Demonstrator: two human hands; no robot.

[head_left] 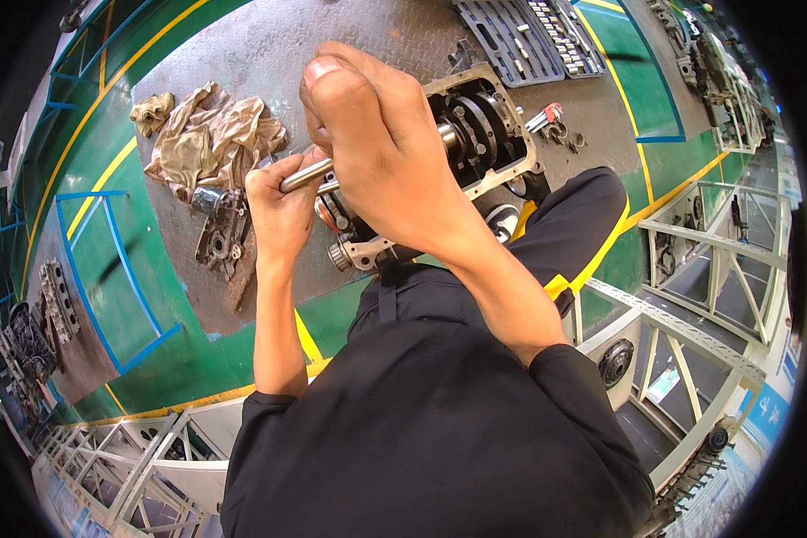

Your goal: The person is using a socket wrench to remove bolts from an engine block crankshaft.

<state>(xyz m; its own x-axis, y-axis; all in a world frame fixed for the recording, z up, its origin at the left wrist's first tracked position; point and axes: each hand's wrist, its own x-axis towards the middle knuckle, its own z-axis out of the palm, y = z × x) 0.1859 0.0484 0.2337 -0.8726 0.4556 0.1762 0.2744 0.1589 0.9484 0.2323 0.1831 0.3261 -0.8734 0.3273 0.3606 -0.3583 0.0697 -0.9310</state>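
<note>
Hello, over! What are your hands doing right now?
Left hand gripping metal rod. Right hand over gearbox, fingers closed near the rod. Rags and metal part lie beside, not blocking.

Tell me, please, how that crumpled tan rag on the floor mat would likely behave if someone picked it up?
The rag lies in loose folds and wrinkles, so it would probably hang limp and floppy. It looks like thin cloth, so likely light for its size. Lying slumped flat on the mat, it seems unlikely to roll or slide, though dark stains suggest it may be greasy.
</note>
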